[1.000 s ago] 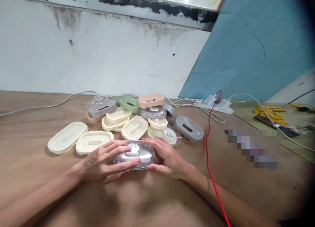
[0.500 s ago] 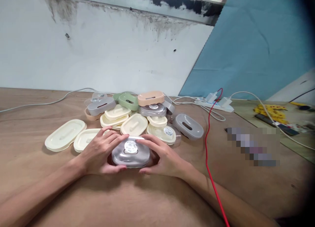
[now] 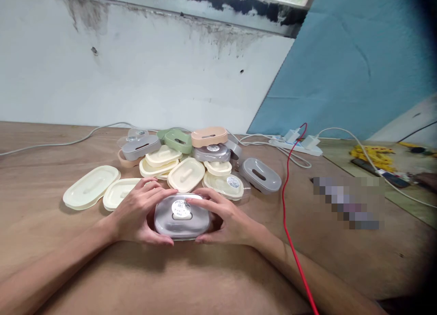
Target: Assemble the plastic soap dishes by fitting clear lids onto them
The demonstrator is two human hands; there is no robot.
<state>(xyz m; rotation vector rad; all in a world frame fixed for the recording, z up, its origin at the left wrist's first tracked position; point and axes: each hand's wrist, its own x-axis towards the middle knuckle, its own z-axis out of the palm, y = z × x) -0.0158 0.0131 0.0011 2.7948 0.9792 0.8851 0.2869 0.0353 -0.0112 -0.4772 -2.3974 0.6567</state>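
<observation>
In the head view, the person's left hand is clasping the left end of a grey translucent oval plastic box, its fingers curling over the top edge and its thumb pressing along the near side. The right hand is gripping the box's right end in the same way, with its forefinger reaching across the lid towards a round white sticker on top. The box is sitting between the two hands on the brown wooden table, close to the person and just in front of a heap of similar pieces. In that heap, a cream oval plastic lid is lying flat at the far left, a second cream oval lid is lying beside it and partly behind the left hand's fingers, and a third cream lid is resting just behind the held box. Farther back, a pale green oval lid and a peach oval lid are sitting on top of the pile, while a grey oval lid is lying at its right edge. A thin red cable is running down the table just right of the right forearm, coming from a white power strip near the blue wall panel.
</observation>
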